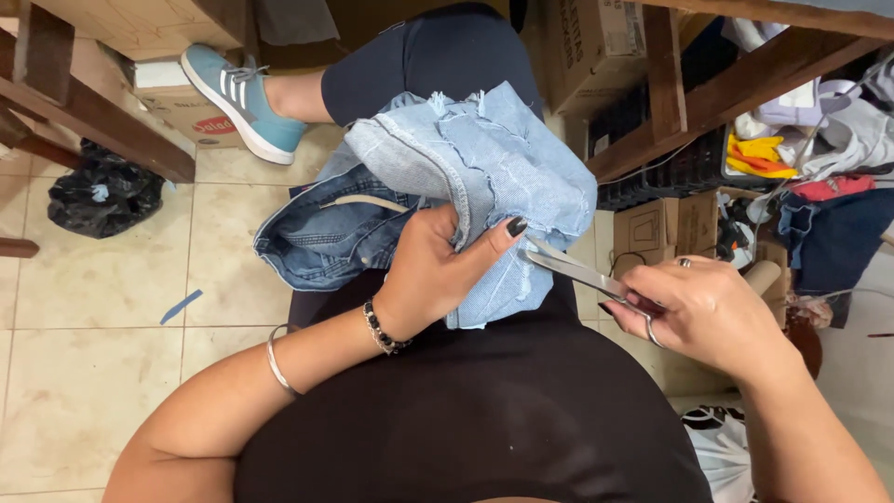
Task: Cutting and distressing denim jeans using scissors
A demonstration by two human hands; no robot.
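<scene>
Seen from above, the person's left hand [436, 272] is raised in front of the torso, fingers curled inward in a firm closed grip, the thumb [492, 244] stretched out to the right with its dark-painted nail showing. A beaded bracelet [382, 328] circles the left wrist and a thin metal bangle [276, 361] sits further up the bare forearm, which angles in from the lower left. The right hand [710, 315], back turned upward, is closed in a grip with a ring [684, 264] on one finger; its forearm enters from the lower right. The two hands sit near each other, not touching.
</scene>
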